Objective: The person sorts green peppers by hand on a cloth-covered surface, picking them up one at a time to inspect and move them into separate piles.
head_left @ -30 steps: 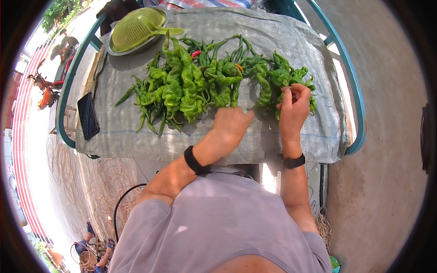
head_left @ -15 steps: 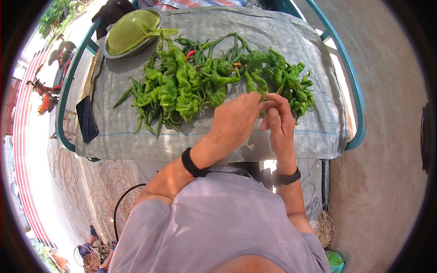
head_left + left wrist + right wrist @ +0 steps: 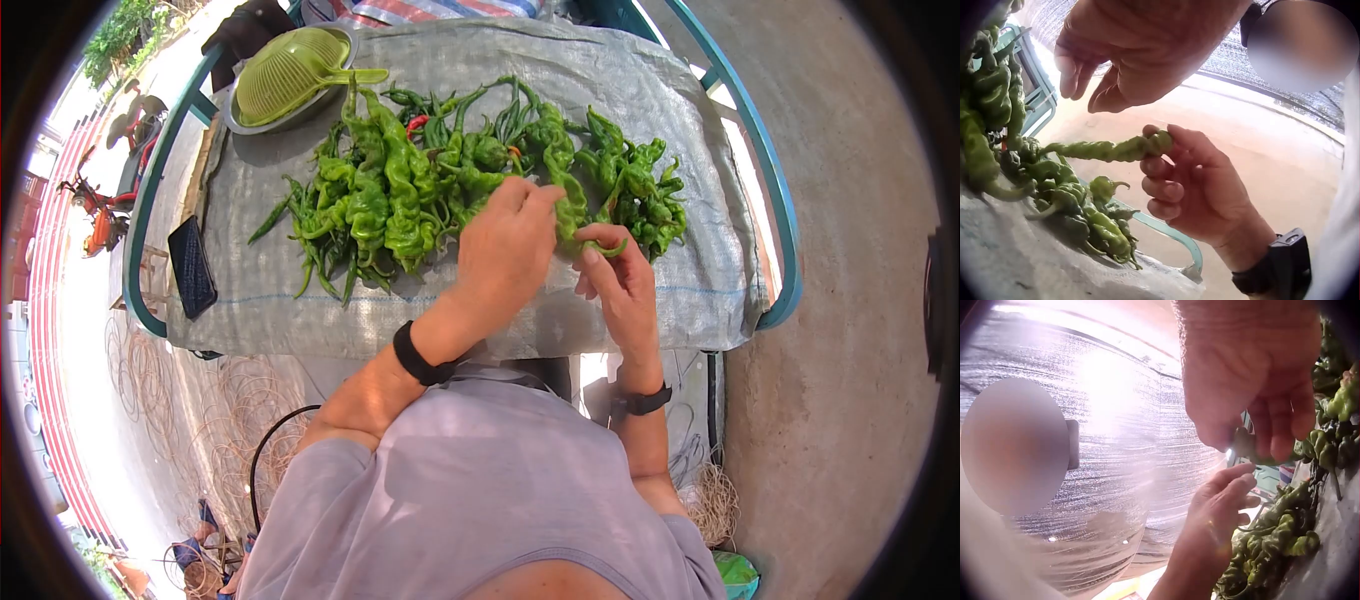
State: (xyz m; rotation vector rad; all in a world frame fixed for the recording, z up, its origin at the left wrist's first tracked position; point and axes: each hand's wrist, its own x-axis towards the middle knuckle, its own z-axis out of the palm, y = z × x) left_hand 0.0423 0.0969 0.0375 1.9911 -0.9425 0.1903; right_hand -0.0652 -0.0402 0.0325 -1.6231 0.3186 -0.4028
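Observation:
My right hand [image 3: 625, 285] pinches a long, wrinkled green pepper [image 3: 1110, 150] at its thick stem end, between thumb and fingertips. Its narrow tip points away toward the other peppers. Close on the left, my left hand [image 3: 505, 245] hovers above the near edge of the pile, fingers loosely bent and nothing between them in the left wrist view. A large heap of twisted green peppers [image 3: 400, 200] spreads across the left and middle of the sheet. To the right lies a smaller bunch of peppers [image 3: 650, 195]. One red pepper [image 3: 417, 123] shows near the back.
A grey woven sheet [image 3: 480, 325] covers the table, with teal rails [image 3: 765, 200] at both sides. At the back left, a green strainer [image 3: 290, 75] rests upside down on a metal bowl [image 3: 240, 122]. A black phone [image 3: 191, 267] lies near the left edge.
My right hand has moved left from the right-hand bunch and now holds a pepper. My left hand went toward the right hand, then drew back slightly left and farther over the pile.

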